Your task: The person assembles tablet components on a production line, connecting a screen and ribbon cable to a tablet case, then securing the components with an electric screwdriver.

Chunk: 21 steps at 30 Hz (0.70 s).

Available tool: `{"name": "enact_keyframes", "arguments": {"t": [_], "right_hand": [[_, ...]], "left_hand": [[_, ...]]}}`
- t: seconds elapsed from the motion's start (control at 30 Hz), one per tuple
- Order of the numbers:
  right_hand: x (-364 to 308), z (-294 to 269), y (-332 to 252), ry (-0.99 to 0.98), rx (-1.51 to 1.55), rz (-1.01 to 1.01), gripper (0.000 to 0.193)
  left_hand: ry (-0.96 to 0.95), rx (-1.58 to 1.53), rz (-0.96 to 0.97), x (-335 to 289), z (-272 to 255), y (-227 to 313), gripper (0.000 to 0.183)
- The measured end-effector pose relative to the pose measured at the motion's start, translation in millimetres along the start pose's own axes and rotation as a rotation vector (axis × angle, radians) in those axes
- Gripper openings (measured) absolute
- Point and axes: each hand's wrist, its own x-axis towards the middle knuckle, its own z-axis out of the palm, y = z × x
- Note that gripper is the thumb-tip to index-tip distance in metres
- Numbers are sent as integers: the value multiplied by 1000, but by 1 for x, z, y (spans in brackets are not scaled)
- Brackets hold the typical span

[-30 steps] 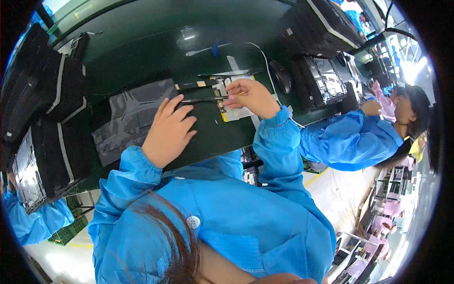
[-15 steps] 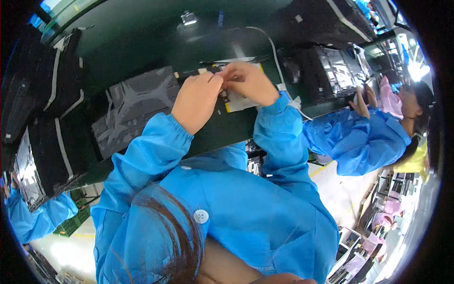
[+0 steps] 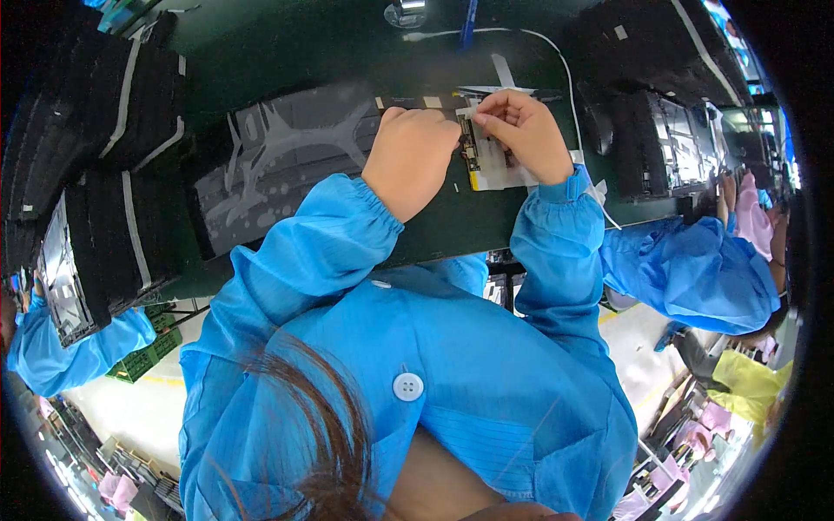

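A flat silver-white piece (image 3: 499,176) with yellow edges and a narrow dark circuit strip (image 3: 470,148) along its left side lies on the dark green table. Over it is my right hand (image 3: 534,139), thumb and forefinger pinched together near its top; anything between them is too small to make out. My left hand (image 3: 408,161) is closed beside the circuit strip, its back upward, with the fingertips mostly hidden. Left of that hand lies a dark panel (image 3: 291,161) with grey branching shapes. Small tan pads (image 3: 432,102) show just beyond my left hand.
A white cable (image 3: 569,78) curves around the right side. Farther off are a blue pen (image 3: 469,26) and a small shiny object (image 3: 406,13). Black stacks (image 3: 87,113) stand left, and another black stack (image 3: 638,143) right. Another person's blue sleeve (image 3: 686,273) is at the right.
My hands were together over the circuit strip and have moved apart, the right one to the right over the silver-white piece. The whole view has shifted too.
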Motion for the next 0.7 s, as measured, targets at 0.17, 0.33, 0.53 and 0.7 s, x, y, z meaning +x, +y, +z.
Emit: {"name": "enact_keyframes", "arguments": {"t": [0.17, 0.33, 0.53, 0.7], "right_hand": [[2, 2, 7, 19, -72, -77, 15], [2, 3, 10, 19, -109, -96, 16], [2, 2, 14, 12, -124, -114, 17], [1, 4, 8, 38, -156, -94, 18]], "left_hand": [[-14, 35, 21, 1, 2, 0, 8], [-13, 59, 39, 1, 2, 0, 9], [21, 25, 42, 1, 3, 0, 9], [10, 59, 42, 2, 3, 0, 9]]}}
